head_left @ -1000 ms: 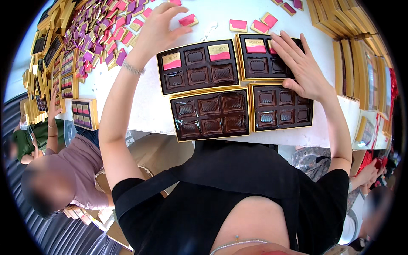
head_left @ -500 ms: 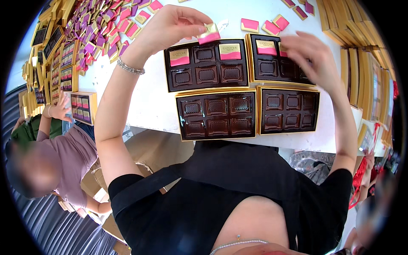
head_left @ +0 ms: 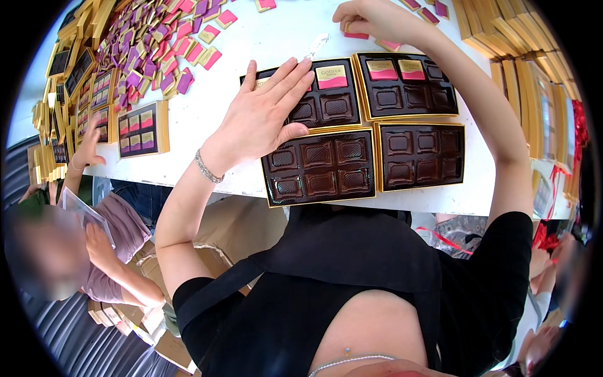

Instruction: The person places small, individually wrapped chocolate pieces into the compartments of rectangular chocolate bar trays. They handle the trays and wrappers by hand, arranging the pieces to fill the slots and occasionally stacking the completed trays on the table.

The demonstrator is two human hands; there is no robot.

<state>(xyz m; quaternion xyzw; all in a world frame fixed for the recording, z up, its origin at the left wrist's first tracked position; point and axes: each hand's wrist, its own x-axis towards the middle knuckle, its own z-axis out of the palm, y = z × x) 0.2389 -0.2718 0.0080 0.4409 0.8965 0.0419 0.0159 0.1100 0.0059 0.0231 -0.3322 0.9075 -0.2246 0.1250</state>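
Observation:
My left hand [head_left: 267, 113] lies flat with fingers outstretched over the far-left box [head_left: 339, 112], a gold-edged box with a dark brown moulded tray. One gold-and-pink wrapped chocolate [head_left: 331, 76] sits in its far right compartment; another shows partly beside my fingers. My right hand [head_left: 383, 20] reaches past the boxes, its bent fingers closed at a pink wrapped chocolate [head_left: 356, 34] on the table. Two wrapped chocolates fill compartments of the far-right box [head_left: 407, 110]. The near-left box [head_left: 319, 164] and near-right box [head_left: 422, 157] have only bare compartments.
A heap of purple, pink and gold wrapped chocolates [head_left: 151, 53] spreads across the far left. Filled boxes [head_left: 164, 125] stand at left, near a co-worker's hand [head_left: 91, 143]. Stacked gold boxes [head_left: 515, 88] line the right. A co-worker [head_left: 116, 217] is at the left.
My left hand has let go of its wrapped chocolate and now lies flat over the far-left box. My right hand left the far-right box, where two chocolates show, and moved to the loose ones beyond.

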